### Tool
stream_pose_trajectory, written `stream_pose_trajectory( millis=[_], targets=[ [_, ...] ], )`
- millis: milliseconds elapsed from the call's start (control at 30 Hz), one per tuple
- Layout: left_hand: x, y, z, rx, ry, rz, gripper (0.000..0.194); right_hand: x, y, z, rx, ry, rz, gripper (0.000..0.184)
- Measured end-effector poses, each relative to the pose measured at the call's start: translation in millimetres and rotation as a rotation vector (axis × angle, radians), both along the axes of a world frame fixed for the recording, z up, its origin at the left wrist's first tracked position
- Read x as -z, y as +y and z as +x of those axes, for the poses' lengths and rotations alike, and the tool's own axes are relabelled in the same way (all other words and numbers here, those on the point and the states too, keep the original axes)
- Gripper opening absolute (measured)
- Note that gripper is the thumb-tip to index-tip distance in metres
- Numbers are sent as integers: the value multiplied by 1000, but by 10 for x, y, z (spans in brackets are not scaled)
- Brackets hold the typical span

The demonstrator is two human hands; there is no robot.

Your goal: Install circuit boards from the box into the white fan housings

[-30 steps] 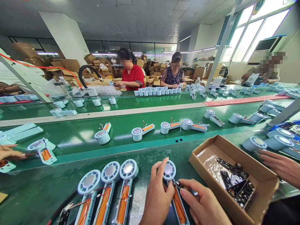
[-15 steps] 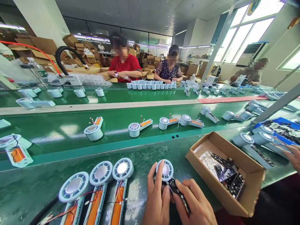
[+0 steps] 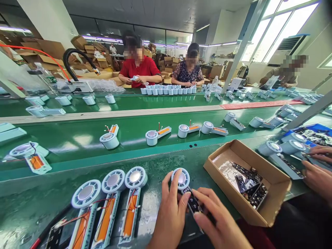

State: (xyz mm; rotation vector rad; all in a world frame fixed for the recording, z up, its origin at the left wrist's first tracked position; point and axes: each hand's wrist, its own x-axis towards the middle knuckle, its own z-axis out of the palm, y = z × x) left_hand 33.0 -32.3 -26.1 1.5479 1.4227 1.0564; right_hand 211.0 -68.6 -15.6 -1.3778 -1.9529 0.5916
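Note:
In front of me is a light-blue housing [image 3: 180,178] with a round slotted head and a silver disc. My left hand [image 3: 171,204] is closed around that head, its index finger lying over the face and its thumb against the upper part of a black circuit board [image 3: 192,202]. The board lies along the housing's handle. My right hand [image 3: 216,216] grips the board and handle lower down, thumb on one side and fingers on the other. To the left are several similar housings [image 3: 135,177], with orange batteries [image 3: 130,216] and thin wires showing in their handles.
A cardboard box [image 3: 276,207] of black circuit boards stands at right. Beyond it, a co-worker's hands [image 3: 317,173] handle another housing near a blue tray [image 3: 315,125]. A green conveyor belt [image 3: 77,133] carrying housings runs ahead. Co-workers sit across. A black cable [image 3: 53,221] lies at lower left.
My left thumb has come onto the board, and my right thumb and fingers have shifted on it. The co-worker's hands at right show more fully. The camera view has shifted slightly.

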Motion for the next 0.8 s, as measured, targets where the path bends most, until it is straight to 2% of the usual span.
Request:
stream_pose_trajectory(
  millis=[100,200,367,467,567,700,800],
  targets=[
    [20,-25,46,-10,44,22,52,-149,-37,291,-107,123,-219,37],
    [16,-35,59,0,55,-30,51,-103,-63,374,-147,165,-257,35],
    [-13,-27,40,12,56,-29,52,-32,-14,276,-125,179,-343,36],
    [-24,-6,20,28,80,-44,53,-120,29,246,-152,131,-423,35],
    [-21,29,-1,30,135,-46,54,-243,79,217,-183,116,-431,31],
    [16,50,-10,-18,108,29,53,-383,222,148,-245,161,-469,26],
    [52,38,-9,-38,105,65,53,-404,341,72,-209,190,-505,31]
  ],
)
